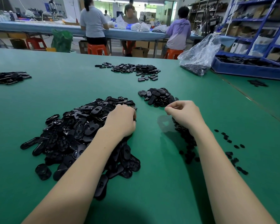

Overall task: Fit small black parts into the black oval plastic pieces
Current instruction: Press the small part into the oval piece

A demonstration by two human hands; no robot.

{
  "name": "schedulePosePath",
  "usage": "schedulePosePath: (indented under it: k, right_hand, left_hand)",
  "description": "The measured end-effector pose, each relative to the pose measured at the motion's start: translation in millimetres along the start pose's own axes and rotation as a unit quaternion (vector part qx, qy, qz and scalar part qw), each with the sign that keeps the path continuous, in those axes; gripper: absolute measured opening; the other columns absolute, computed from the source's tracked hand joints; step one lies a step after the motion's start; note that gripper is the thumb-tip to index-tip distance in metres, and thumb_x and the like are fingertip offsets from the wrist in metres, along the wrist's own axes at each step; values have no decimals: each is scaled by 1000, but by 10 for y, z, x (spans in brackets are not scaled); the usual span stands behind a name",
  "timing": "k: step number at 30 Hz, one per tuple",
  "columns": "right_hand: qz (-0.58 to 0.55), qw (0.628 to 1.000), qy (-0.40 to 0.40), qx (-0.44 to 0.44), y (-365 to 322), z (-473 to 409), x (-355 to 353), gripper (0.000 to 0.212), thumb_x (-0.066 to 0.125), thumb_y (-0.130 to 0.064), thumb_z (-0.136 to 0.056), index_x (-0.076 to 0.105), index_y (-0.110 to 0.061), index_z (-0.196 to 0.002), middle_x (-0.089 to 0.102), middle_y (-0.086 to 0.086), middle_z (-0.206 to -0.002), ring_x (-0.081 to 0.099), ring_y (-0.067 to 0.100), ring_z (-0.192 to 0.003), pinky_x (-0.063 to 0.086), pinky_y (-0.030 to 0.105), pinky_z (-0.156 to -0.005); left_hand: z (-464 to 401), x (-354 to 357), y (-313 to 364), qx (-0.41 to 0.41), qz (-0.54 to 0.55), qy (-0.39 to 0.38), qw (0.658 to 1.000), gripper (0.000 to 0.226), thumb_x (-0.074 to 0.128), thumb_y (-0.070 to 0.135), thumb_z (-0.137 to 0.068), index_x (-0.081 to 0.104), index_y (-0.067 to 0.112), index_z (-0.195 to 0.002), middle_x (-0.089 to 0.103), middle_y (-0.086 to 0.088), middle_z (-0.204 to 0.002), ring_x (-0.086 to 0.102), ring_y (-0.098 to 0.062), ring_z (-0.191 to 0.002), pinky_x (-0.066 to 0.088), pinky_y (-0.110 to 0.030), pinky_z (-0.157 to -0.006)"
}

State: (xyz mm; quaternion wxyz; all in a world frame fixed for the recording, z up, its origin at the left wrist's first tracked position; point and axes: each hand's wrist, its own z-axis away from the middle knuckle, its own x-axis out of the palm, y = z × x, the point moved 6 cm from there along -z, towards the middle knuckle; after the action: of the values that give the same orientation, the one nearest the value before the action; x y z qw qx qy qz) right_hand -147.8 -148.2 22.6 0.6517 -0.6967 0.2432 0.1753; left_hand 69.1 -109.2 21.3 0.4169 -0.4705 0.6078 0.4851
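On the green worktop (pixel 152 183) in front of me, the big heap of ovals (pixel 81 136) lies under and around my left hand (pixel 120 121), which rests on its right edge with the fingers curled down into the pieces; a dark bit shows at the fingertips, but I cannot tell whether they are closed on an oval or only resting there. My right hand (pixel 184 115) hovers just over the near end of the small parts (pixel 187 143), which trail from under the wrist toward me and scatter off to the right. Its thumb and forefinger are pinched together at the tip, and whether a small part sits between them is too small to make out. Just beyond the right hand lies a smaller pile (pixel 158 97) of ovals, which I judge to be the finished ones, though I cannot see the inserts from here. Farther back sit another pile (pixel 134 69), a clear bag (pixel 199 57) of dark pieces and a blue crate (pixel 249 67). Going by the sizes, the small pile against the large heap, I judge the job is at an early stage: most ovals are not yet fitted, and plenty of small parts are left to go in.
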Motion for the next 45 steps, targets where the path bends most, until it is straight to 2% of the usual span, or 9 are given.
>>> schedulePosePath:
  k: [8, 12, 14, 18, 23, 28, 32, 37, 45]
  right_hand:
    - [28, 999, -26, 23, 143, -9, -232, 9, 71, -32, -86, 78, -28, -81, 77, -10, -84, 61, 4, -73, 42, 23, -63]
    - [150, 985, -77, 28, 176, 32, -265, 5, 76, -33, -83, 78, -32, -79, 74, -12, -85, 66, 9, -89, 53, 28, -77]
    - [203, 973, -104, 33, 161, 54, -262, 4, 79, -33, -80, 79, -35, -77, 75, -13, -88, 67, 12, -95, 55, 35, -91]
    - [260, 958, -116, 42, 104, 113, -257, 6, 82, -34, -77, 79, -40, -78, 75, -15, -95, 67, 12, -100, 54, 35, -95]
    - [299, 948, -100, 36, 59, 139, -238, 5, 79, -32, -79, 77, -35, -76, 74, -14, -92, 66, 13, -97, 53, 31, -87]
    - [14, 994, -107, -2, -78, 138, -167, 7, 81, -23, -83, 78, -26, -77, 73, -9, -77, 60, 8, -70, 47, 22, -67]
    - [-84, 986, -144, -14, -240, 196, -29, 11, 81, -21, -85, 79, -29, -76, 61, -6, -67, 41, 8, -54, 34, 14, -46]
    - [-57, 994, -77, -50, -362, 176, -25, 7, 78, -20, -86, 80, -26, -83, 75, -2, -78, 50, 3, -55, 39, 14, -51]
    - [-30, 997, -44, -56, -385, 151, -5, 7, 80, -20, -84, 76, -24, -80, 75, -4, -74, 52, -3, -47, 38, 10, -45]
  left_hand:
    - [12, -168, 120, 38, 52, 133, 989, 18, 58, 22, -89, 56, 17, -106, 59, -1, -97, 50, -23, -101, 46, -36, -75]
    - [2, -196, 150, -2, 229, 163, 960, 7, 64, 21, -85, 60, 18, -88, 60, 5, -75, 54, -7, -67, 46, -24, -69]
    - [-21, -122, 129, -61, 357, 127, 923, 3, 68, 20, -84, 65, 21, -85, 67, 7, -69, 58, -1, -59, 46, -15, -65]
    - [-9, 87, 175, -127, 598, 19, 791, 6, 69, 10, -91, 70, 15, -93, 73, -2, -72, 67, -14, -67, 55, -22, -63]
    - [-2, 137, 228, -156, 677, -14, 719, 13, 61, -3, -94, 67, 6, -88, 69, -17, -95, 73, -20, -72, 60, -19, -67]
    - [0, 180, 250, -172, 737, -34, 653, 12, 56, -10, -93, 58, 1, -90, 67, -23, -100, 77, -27, -82, 61, -24, -78]
    - [-3, 168, 247, -163, 733, -27, 660, 16, 54, -14, -92, 58, 2, -94, 67, -22, -101, 77, -27, -83, 61, -25, -82]
    - [-1, 116, 262, -133, 714, -26, 687, 21, 60, -15, -88, 68, 2, -96, 75, -17, -90, 76, -25, -81, 61, -22, -78]
    - [6, 98, 263, -101, 697, -37, 709, 25, 66, -12, -85, 74, 5, -102, 76, -20, -100, 74, -23, -85, 59, -21, -81]
